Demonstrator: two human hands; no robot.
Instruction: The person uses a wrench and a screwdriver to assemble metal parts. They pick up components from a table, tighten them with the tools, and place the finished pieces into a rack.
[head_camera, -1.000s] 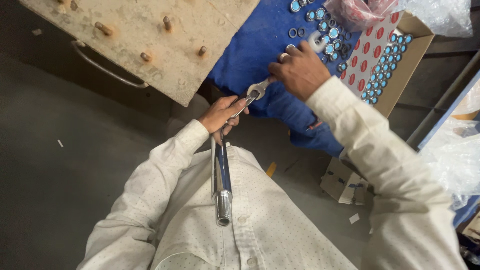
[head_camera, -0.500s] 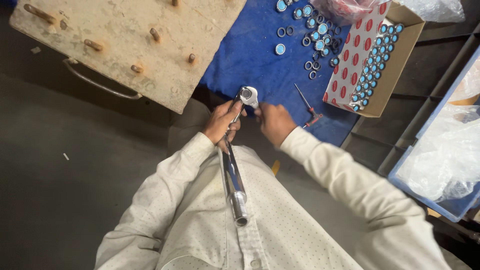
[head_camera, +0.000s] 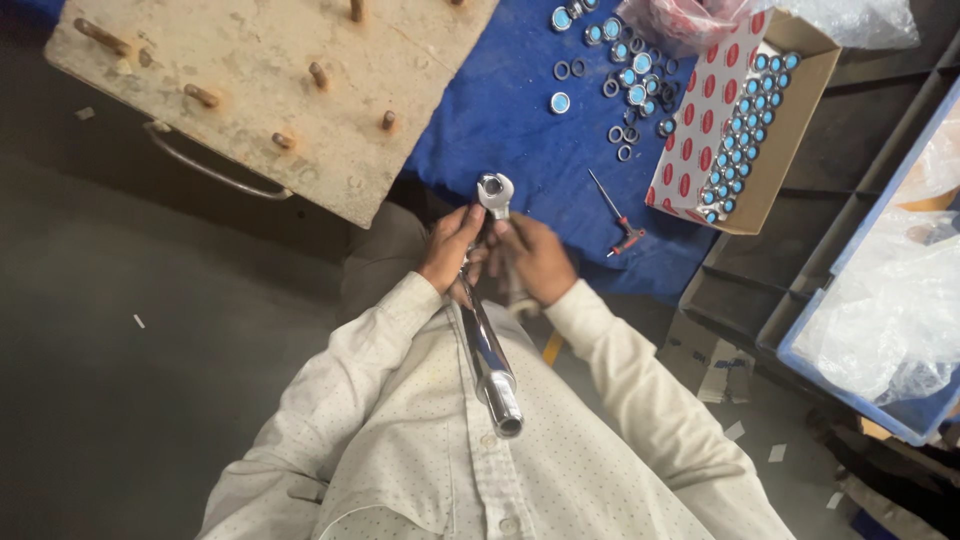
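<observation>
Chrome rod (head_camera: 487, 350) gripped by both hands (head_camera: 495, 258)

Shiny chrome tube (head_camera: 488, 360), blue cloth (head_camera: 520, 110), red-dotted white box (head_camera: 700, 130), white shirt (head_camera: 420, 450).

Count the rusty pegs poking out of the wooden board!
7 rusty metal pegs show on the pale wooden board: along its left side, middle, top edge. More may lie beyond.

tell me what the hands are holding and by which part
Both the left hand and right hand grip a chrome tube near its upper end, just below its ring-shaped head.
</observation>
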